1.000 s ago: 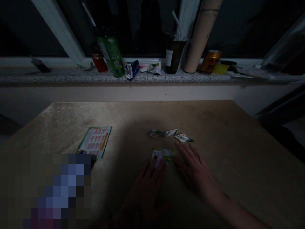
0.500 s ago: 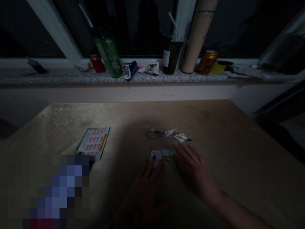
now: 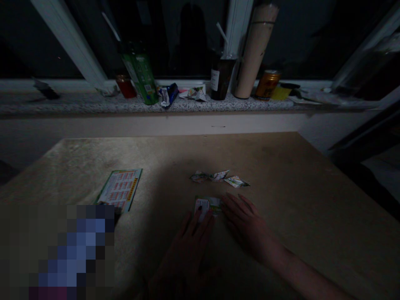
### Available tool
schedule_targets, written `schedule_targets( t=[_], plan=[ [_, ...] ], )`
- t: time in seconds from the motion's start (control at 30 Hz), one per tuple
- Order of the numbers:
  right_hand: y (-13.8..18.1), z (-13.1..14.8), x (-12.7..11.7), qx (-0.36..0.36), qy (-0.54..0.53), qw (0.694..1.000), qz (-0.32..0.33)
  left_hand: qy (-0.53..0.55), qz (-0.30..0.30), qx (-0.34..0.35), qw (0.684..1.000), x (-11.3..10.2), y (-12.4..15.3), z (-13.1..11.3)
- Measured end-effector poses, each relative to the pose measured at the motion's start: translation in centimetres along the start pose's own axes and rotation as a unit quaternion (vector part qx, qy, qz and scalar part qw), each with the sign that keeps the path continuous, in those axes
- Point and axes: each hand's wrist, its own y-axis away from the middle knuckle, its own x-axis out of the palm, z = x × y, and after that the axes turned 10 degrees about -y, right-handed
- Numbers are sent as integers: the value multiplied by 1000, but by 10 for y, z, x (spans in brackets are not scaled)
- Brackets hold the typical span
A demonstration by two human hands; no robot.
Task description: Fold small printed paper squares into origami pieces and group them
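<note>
A small printed paper [image 3: 202, 205], white and green, lies flat on the table under my hands. My left hand [image 3: 190, 243] rests with fingers stretched out, their tips on the paper's near edge. Laid flat at the paper's right side, my right hand [image 3: 245, 218] has its fingers extended and covers that end. Beyond the paper sit several folded paper pieces [image 3: 219, 175] in a row, printed with green and white. To the left lies a printed calendar sheet [image 3: 120, 189] with red number blocks.
A blurred-out patch [image 3: 78, 254] hides the lower left. On the granite windowsill [image 3: 184, 107] stand a green bottle [image 3: 145, 79], a dark cup with a straw [image 3: 221, 79], a tall beige cylinder [image 3: 254, 54], an orange can [image 3: 267, 85] and crumpled wrappers [image 3: 168, 93].
My right hand has slid a little left across the paper, covering more of its right end. My left hand stays on the paper. The camera view has shifted slightly.
</note>
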Motion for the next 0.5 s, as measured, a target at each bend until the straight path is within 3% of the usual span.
schedule_targets(
  t=[0.2,0.5],
  plan=[
    [-1,-1,-1,1,-28,999,27,-5,5,1,1000,1,1,0],
    [-3,5,-7,21,-52,998,1,-15,15,21,1000,7,0,5]
  ],
)
